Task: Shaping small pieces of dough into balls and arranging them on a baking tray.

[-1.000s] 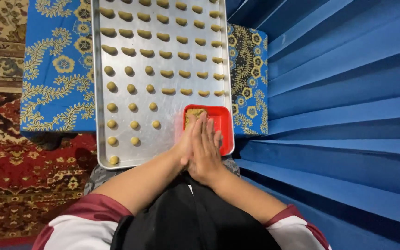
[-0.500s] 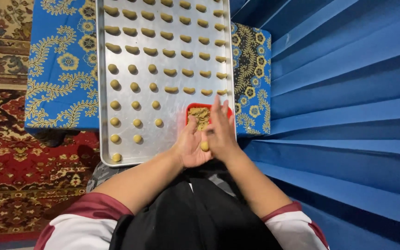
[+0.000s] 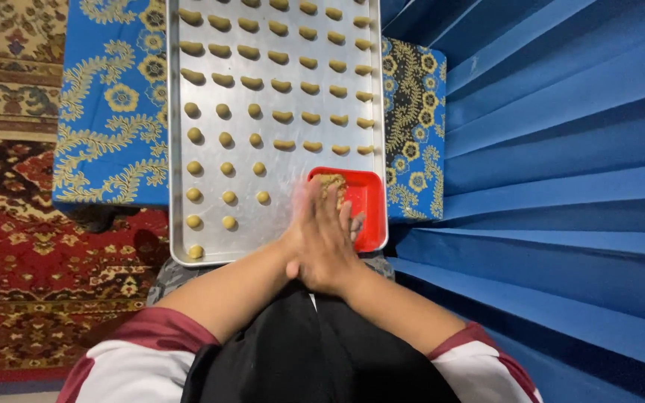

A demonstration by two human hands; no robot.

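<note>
Palms that stood parted half a second ago are pressed flat together again: right hand (image 3: 330, 242) covers left hand (image 3: 300, 224), hiding any dough between them. They hover over the near edge of the long silver baking tray (image 3: 285, 224), fingers pointing away along its length, beside the small red plastic dish (image 3: 363, 205). Bare tray lies leftward.

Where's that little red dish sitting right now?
In the head view, the red dish sits on the near right corner of the metal tray, just past the pressed-together left hand and right hand, which partly cover it.
</note>
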